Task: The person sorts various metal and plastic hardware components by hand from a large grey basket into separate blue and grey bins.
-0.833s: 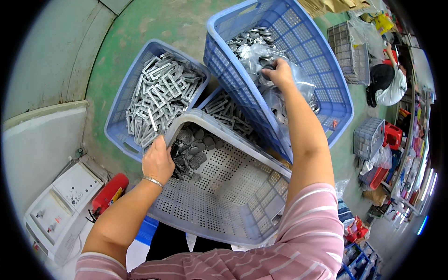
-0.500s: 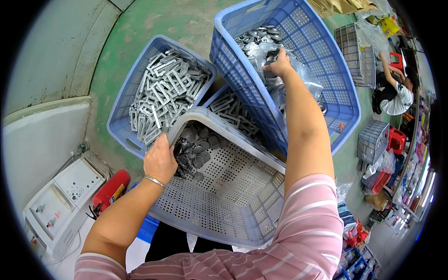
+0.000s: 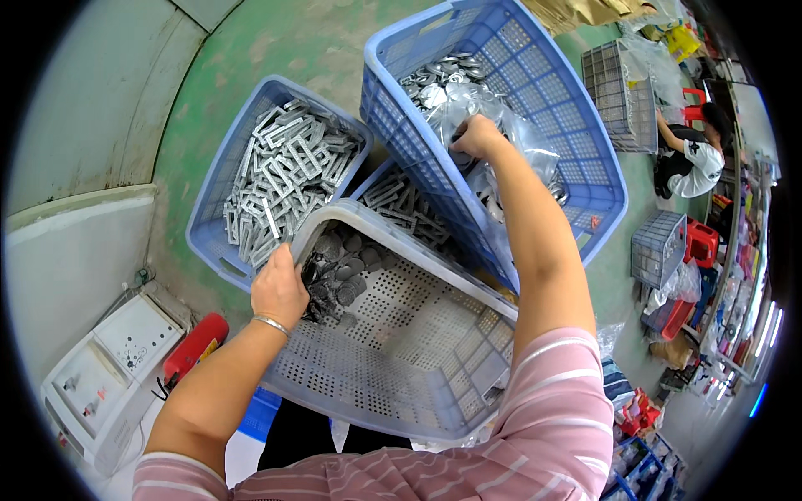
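Note:
My left hand (image 3: 279,288) is closed round the left rim of a tilted grey perforated basket (image 3: 401,313). Dark round metal discs (image 3: 347,271) lie heaped in that basket's far left corner. My right hand (image 3: 478,138) reaches into a tall blue basket (image 3: 576,100), its fingers curled at a clear plastic bag (image 3: 526,138). A dark disc edge shows by the fingertips, though the hand covers most of what it grips. Shiny round metal discs (image 3: 439,88) are piled beyond and around the bag.
A blue basket of silver rectangular frames (image 3: 288,171) stands at the far left. More dark frames (image 3: 405,200) lie between the baskets. A red fire extinguisher (image 3: 196,344) and a white water dispenser (image 3: 113,376) are at left. Another person (image 3: 693,159) crouches at right beside a grey crate (image 3: 618,96).
My right hand has drawn slightly left and nearer, its fingers curling in at the bag. My left hand keeps its grip on the grey basket. The view has shifted a little.

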{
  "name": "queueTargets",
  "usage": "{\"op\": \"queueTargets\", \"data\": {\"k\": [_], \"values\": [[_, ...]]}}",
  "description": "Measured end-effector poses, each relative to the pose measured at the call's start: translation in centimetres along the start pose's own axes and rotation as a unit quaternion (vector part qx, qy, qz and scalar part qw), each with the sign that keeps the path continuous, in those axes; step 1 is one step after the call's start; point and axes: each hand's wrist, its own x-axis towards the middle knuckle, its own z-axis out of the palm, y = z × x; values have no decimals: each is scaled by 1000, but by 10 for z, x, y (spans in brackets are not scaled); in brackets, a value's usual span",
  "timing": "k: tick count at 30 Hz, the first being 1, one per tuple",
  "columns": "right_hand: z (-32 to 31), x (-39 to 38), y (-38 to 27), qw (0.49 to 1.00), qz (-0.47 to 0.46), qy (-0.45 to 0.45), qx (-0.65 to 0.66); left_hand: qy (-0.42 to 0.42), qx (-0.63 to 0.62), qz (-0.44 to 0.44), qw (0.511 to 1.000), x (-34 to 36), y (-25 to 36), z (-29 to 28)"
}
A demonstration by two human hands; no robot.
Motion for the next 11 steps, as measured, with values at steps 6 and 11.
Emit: {"op": "queueTargets", "data": {"k": [6,11], "values": [[-3,-21,8,995,-24,9,96,-17,10,-22,1000,0,1,0],[-22,-18,39,859,62,-31,507,7,17,17,1000,-1,-4,6]]}}
